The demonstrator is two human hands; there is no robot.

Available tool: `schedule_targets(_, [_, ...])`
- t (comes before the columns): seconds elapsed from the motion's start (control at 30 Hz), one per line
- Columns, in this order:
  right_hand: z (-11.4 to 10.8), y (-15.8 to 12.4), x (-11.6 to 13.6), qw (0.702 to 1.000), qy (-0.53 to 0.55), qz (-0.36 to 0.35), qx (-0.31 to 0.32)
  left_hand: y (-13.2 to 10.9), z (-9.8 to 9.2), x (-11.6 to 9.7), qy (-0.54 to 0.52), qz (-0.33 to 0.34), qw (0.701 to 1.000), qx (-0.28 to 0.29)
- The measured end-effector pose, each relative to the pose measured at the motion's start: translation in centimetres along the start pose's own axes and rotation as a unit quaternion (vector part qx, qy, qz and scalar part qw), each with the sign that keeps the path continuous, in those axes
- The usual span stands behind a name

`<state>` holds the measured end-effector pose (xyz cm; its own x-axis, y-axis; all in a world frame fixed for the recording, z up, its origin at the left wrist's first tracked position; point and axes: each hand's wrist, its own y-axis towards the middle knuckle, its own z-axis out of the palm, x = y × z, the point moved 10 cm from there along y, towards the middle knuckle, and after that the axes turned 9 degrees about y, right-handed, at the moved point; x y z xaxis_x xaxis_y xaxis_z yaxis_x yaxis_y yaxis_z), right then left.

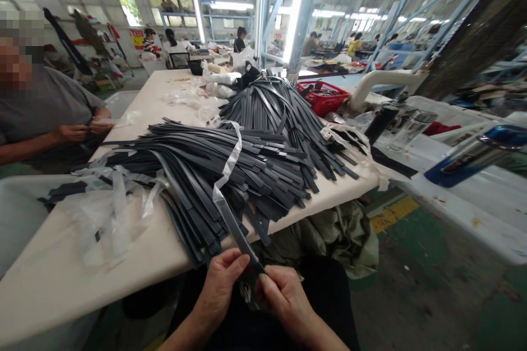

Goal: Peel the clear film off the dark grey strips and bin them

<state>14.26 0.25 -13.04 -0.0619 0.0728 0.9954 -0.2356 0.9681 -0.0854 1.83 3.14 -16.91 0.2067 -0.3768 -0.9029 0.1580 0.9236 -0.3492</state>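
A dark strip [234,226] runs from the table's front edge down over my lap, with whitish translucent tape [229,162] along its upper part. My left hand [224,279] pinches the strip between thumb and fingers. Just right of it, my right hand [284,293] is closed on the strip's lower end. Beyond my hands, a large pile of black strips [189,170] lies fanned on the cream table [135,258]. Behind that pile is a second heap of black strips [275,104].
Crumpled translucent film [111,219] lies on the table at left. A person in grey [45,115] sits at the left side, hands over the edge. A red basket [323,97] stands behind right. A blue-and-steel bottle [477,153] and a glass jar [414,129] are at right.
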Motion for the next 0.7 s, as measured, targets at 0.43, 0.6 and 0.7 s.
schedule_targets(0.43, [1.1, -0.7, -2.2, 0.999, 0.026, -0.001, 0.036, -1.3, 1.1, -0.3, 0.08, -0.007, 0.996, 0.05])
schedule_targets(0.6, [1.8, -0.9, -2.3, 0.996, 0.015, -0.027, 0.087, -1.4, 0.4, -0.4, 0.09, 0.016, 0.995, 0.045])
schedule_targets(0.7, [2.1, -2.3, -5.4, 0.993, -0.027, -0.02, 0.11, -1.1, -1.1, 0.3, 0.093, 0.012, 0.996, 0.008])
